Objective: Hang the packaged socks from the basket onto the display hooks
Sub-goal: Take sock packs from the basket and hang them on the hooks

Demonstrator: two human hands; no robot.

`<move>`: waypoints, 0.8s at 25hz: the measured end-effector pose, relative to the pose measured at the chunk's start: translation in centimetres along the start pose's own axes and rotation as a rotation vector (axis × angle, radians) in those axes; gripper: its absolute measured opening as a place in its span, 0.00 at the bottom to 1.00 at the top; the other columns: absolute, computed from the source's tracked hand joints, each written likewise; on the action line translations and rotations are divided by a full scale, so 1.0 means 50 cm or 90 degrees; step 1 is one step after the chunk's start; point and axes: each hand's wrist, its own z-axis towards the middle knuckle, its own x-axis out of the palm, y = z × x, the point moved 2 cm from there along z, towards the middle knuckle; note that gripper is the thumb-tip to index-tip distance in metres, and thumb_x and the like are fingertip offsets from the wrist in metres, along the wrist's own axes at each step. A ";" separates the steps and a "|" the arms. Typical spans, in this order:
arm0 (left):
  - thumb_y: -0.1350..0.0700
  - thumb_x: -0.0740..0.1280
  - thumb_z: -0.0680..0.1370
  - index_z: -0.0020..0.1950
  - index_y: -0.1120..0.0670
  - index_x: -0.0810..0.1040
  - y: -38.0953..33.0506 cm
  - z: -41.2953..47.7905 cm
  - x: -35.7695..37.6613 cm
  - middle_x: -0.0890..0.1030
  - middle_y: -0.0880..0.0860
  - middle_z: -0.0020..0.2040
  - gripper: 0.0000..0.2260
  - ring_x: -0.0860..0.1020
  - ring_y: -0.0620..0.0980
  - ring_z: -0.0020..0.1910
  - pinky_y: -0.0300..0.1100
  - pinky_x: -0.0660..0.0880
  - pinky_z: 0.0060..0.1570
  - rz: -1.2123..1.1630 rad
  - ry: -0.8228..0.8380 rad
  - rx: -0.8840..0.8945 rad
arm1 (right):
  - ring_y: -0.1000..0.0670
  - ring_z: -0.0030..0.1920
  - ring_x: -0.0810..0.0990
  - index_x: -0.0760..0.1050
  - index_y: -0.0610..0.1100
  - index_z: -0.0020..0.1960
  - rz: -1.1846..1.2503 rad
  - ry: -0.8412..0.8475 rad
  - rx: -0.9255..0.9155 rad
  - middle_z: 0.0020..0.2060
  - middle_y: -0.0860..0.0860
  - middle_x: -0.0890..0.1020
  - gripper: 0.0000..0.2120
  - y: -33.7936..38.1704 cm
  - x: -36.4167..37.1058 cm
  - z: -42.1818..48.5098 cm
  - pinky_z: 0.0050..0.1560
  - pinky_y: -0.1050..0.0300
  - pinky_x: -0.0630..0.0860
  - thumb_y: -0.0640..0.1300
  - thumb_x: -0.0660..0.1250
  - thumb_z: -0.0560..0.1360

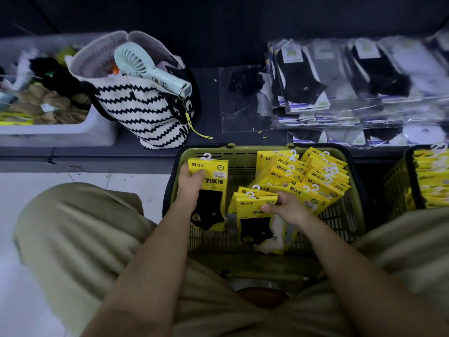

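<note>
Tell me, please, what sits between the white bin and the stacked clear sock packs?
Head view: a zigzag tote bag holding a fan, then a flat clear packet.

Dim light falls on a pale tiled floor (9,190) and a dark low shelf (209,98).

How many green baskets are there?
2. The near basket sits at centre, holding yellow sock packs; the second basket is at the right edge, partly cropped. More may lie offscreen.
</note>
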 end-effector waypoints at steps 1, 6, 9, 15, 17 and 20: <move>0.65 0.62 0.75 0.49 0.50 0.72 -0.006 -0.012 0.003 0.79 0.48 0.42 0.10 0.77 0.47 0.40 0.40 0.74 0.36 0.008 0.015 0.013 | 0.52 0.49 0.79 0.78 0.48 0.47 -0.006 0.009 -0.012 0.45 0.53 0.82 0.09 0.010 0.000 -0.006 0.52 0.61 0.72 0.38 0.72 0.70; 0.66 0.60 0.75 0.48 0.50 0.71 -0.035 -0.044 -0.024 0.76 0.48 0.40 0.10 0.74 0.47 0.39 0.43 0.73 0.44 -0.110 -0.098 0.139 | 0.57 0.45 0.78 0.78 0.47 0.47 0.008 -0.040 -0.067 0.42 0.54 0.81 0.09 0.028 -0.021 -0.039 0.48 0.65 0.73 0.38 0.73 0.69; 0.66 0.60 0.76 0.48 0.49 0.70 -0.042 -0.064 -0.025 0.74 0.47 0.40 0.11 0.73 0.43 0.38 0.36 0.72 0.40 -0.089 -0.050 0.191 | 0.53 0.48 0.80 0.79 0.45 0.48 0.009 -0.026 -0.071 0.45 0.52 0.82 0.09 0.029 -0.013 -0.052 0.53 0.60 0.74 0.37 0.73 0.69; 0.63 0.60 0.76 0.52 0.48 0.75 0.050 -0.127 0.025 0.79 0.51 0.50 0.11 0.77 0.50 0.52 0.49 0.75 0.51 0.054 0.239 -0.027 | 0.47 0.54 0.78 0.74 0.42 0.57 -0.001 -0.085 -0.068 0.50 0.48 0.80 0.17 0.013 0.045 -0.061 0.56 0.53 0.74 0.40 0.73 0.70; 0.63 0.58 0.76 0.54 0.49 0.74 0.075 -0.137 0.029 0.78 0.54 0.50 0.12 0.76 0.53 0.51 0.53 0.75 0.54 0.074 0.250 -0.093 | 0.47 0.55 0.75 0.68 0.42 0.62 -0.050 -0.108 -0.053 0.52 0.48 0.76 0.26 -0.002 0.064 -0.066 0.53 0.55 0.72 0.41 0.75 0.68; 0.63 0.55 0.76 0.54 0.53 0.73 0.086 -0.151 0.034 0.77 0.56 0.46 0.12 0.75 0.54 0.46 0.49 0.73 0.50 0.136 0.246 -0.143 | 0.48 0.60 0.73 0.64 0.41 0.67 -0.015 -0.053 -0.053 0.58 0.48 0.74 0.33 -0.023 0.094 -0.068 0.60 0.54 0.71 0.39 0.75 0.67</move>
